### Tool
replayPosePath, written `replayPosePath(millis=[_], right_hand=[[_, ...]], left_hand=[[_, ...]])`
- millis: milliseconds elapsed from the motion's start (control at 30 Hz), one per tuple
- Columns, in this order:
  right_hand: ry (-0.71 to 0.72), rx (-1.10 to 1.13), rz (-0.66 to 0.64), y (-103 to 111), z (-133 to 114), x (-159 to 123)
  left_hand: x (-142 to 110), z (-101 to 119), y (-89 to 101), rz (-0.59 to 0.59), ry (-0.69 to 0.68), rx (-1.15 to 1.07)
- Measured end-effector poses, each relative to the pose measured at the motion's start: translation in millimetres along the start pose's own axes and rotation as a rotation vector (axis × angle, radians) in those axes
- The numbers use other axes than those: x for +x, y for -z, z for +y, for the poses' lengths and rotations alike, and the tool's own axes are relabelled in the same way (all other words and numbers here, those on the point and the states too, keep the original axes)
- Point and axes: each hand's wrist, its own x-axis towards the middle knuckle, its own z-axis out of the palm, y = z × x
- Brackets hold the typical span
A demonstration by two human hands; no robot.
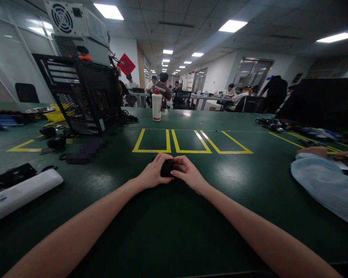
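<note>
Near the centre of the frame, over the green tabletop point(174, 239), we have a small black object point(166, 168) directly between our hands, neither clearly nearer. Our left hand point(156, 170) curls around its left side, thumb below and fingers above; our right hand point(188, 172), half closed, pinches its right edge with thumb and fingertips. It looks dark and rounded; its long axis we cannot tell. Just beyond, we see yellow tape outlines point(159, 151), then a white lidded cup point(156, 108) at upper centre.
</note>
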Motion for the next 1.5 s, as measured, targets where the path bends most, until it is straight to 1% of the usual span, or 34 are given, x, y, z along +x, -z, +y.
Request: replayPosePath(millis=[233,533,733,900,1067,1167,1300,1500], right_hand=[[-0.005,0.004,-0.014,0.8,4.1,-1.0],[0.003,0.007,0.004,0.2,1.4,-0.2],[0.002,0.016,-0.022,0.0,-0.6,-1.9],[-0.048,0.008,0.012,-0.8,0.7,-1.2],[-0.047,0.009,0.059,-0.4,1.0,1.6],[-0.062,0.007,0.043,0.3,0.1,1.2],[-0.028,0.028,-0.001,0.2,0.8,-1.5],[-0.032,0.047,0.011,-0.8,3.0,-1.4]], left_hand=[[0.8,-2.0,-1.8,0.004,0.005,0.007],[0.2,-0.7,-0.1,-0.003,-0.004,0.013],[0.3,-1.6,-0.4,-0.006,0.006,0.017],[-0.5,-0.2,0.5,-0.010,0.014,0.016],[-0.2,-0.4,-1.0,-0.001,0.010,0.022],[-0.3,-1.3,-2.0,0.004,0.006,0.025],[-1.1,-1.8,-3.3,0.001,0.009,0.038],[-1.2,0.4,-5.0,-0.009,0.008,0.053]])
